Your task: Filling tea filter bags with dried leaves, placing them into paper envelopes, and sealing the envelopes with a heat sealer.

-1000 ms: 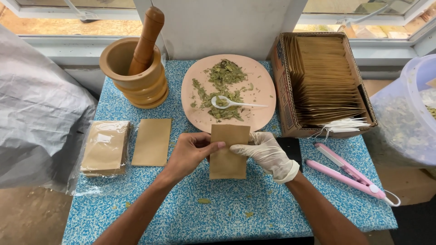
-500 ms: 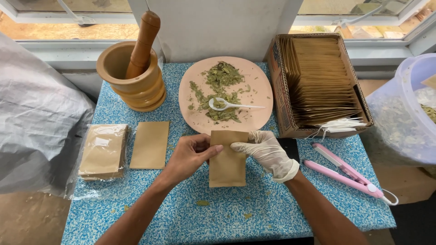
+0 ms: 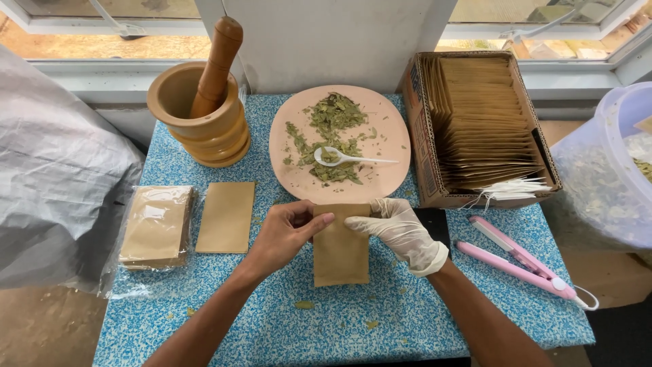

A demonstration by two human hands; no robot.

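A flat brown paper pouch (image 3: 341, 253) lies upright on the blue speckled tabletop (image 3: 272, 319) in front of me. My bare left hand (image 3: 285, 231) pinches its top left corner, thumb and fingers over the upper edge. My right hand (image 3: 401, 231), in a white glove, grips the top right corner. Just beyond the pouch sits a pink plate (image 3: 384, 136) with dried green leaves (image 3: 333, 129) and a small white spoon (image 3: 339, 160) lying in them.
A wooden mortar (image 3: 197, 115) with a pestle (image 3: 217, 61) stands at the back left. One loose pouch (image 3: 226, 216) and a plastic-wrapped stack (image 3: 157, 225) lie left. A cardboard box of pouches (image 3: 482, 129), a pink hair straightener (image 3: 519, 258) and a clear plastic tub (image 3: 611, 170) are right.
Both hands keep hold of the pouch's top edge; their fingers have shifted slightly along it. The pouch stays in the same spot on the table.
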